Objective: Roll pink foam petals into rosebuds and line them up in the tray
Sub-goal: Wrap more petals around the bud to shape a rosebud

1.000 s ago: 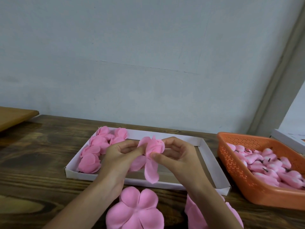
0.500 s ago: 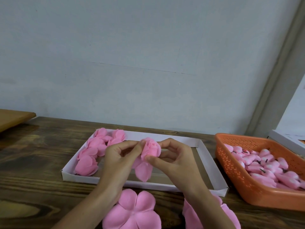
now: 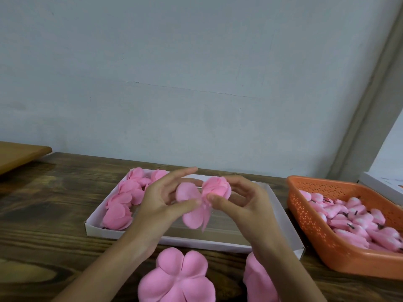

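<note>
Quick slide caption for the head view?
Over the white tray, the left hand and right hand pinch a half-rolled pink rosebud.

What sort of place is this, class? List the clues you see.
Likely a craft workbench for piecework: a wooden table, a white tray of finished rosebuds, and an orange basket heaped with pink pieces.

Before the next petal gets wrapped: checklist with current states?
1. Right hand grips the rolled core of the rosebud: ok.
2. Left hand pinches a loose petal: ok.
3. All petals wrapped: not ok, some hang loose below the core.
4. Free room in the tray beside the finished rosebuds: ok.
5. Next petal blank lying in front of the tray: ok.
6. Base of the bud tight: cannot tell, the thumbs hide it.
</note>
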A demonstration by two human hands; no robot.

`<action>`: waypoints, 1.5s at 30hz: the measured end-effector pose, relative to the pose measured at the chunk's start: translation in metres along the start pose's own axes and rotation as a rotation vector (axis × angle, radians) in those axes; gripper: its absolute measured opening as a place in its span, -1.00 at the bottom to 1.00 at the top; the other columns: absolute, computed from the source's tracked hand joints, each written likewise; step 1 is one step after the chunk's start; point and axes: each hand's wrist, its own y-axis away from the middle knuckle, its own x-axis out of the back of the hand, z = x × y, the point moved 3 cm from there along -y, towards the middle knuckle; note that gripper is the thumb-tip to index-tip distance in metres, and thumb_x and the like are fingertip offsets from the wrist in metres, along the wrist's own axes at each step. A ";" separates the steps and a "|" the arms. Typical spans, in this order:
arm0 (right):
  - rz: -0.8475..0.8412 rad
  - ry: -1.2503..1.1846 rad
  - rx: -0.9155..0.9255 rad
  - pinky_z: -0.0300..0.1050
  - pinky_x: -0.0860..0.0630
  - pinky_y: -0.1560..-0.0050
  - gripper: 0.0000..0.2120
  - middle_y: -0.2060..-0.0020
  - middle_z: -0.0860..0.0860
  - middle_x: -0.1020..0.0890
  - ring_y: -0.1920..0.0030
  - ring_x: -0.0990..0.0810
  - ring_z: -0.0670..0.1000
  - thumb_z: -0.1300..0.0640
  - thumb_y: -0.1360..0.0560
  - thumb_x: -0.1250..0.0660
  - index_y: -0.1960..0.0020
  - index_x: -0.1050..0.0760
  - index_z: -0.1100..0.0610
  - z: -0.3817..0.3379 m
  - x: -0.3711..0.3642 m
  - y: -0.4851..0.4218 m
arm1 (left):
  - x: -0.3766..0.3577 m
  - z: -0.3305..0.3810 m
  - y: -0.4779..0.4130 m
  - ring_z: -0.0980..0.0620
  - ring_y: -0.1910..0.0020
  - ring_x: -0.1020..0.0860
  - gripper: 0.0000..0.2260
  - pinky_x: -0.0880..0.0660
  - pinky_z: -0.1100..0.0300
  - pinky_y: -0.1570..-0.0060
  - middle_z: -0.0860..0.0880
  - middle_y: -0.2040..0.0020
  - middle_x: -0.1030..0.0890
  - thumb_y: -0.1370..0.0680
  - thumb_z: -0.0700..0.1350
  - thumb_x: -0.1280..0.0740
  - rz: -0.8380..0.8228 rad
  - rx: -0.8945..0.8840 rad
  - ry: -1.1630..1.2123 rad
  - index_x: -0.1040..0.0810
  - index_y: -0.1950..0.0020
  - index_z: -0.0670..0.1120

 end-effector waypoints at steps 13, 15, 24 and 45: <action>-0.152 0.001 -0.006 -0.09 -0.67 0.02 -0.81 0.08 0.07 -0.75 0.03 -0.76 0.10 0.35 -0.45 -0.56 -0.02 -0.66 0.18 0.004 -0.004 0.002 | 0.002 -0.022 0.007 -0.09 0.08 -0.74 -0.72 -0.64 -0.03 0.04 -0.09 0.09 -0.76 -0.27 0.05 -0.59 0.396 0.132 0.112 -0.76 0.07 0.00; -0.191 0.016 -0.007 0.06 -0.70 -0.02 -0.80 0.07 0.08 -0.76 0.02 -0.76 0.14 0.32 -0.45 -0.57 -0.03 -0.66 0.17 0.002 -0.007 0.004 | 0.000 -0.019 0.010 -0.06 0.09 -0.74 -0.79 -0.63 0.01 0.09 -0.05 0.10 -0.76 -0.35 0.03 -0.57 0.397 0.091 0.046 -0.76 0.06 0.01; -0.169 0.087 -0.008 0.15 -0.69 -0.05 -0.81 0.06 0.05 -0.77 0.04 -0.77 0.09 0.28 -0.45 -0.58 -0.05 -0.68 0.17 -0.007 -0.010 0.005 | -0.010 0.002 0.011 -0.04 0.16 -0.67 -0.82 -0.60 0.17 0.14 -0.10 0.19 -0.70 -0.45 0.07 -0.51 0.282 -0.189 -0.091 -0.75 0.15 -0.04; 0.075 -0.027 -0.040 -0.08 -0.70 0.17 -0.88 0.12 0.09 -0.77 0.19 -0.76 0.12 0.30 -0.49 -0.53 -0.01 -0.68 0.21 0.007 0.016 -0.005 | 0.004 -0.015 0.000 -0.13 0.11 -0.68 -0.70 -0.61 0.14 0.18 -0.13 0.03 -0.75 -0.31 -0.07 -0.60 0.024 0.184 -0.023 -0.75 -0.03 -0.05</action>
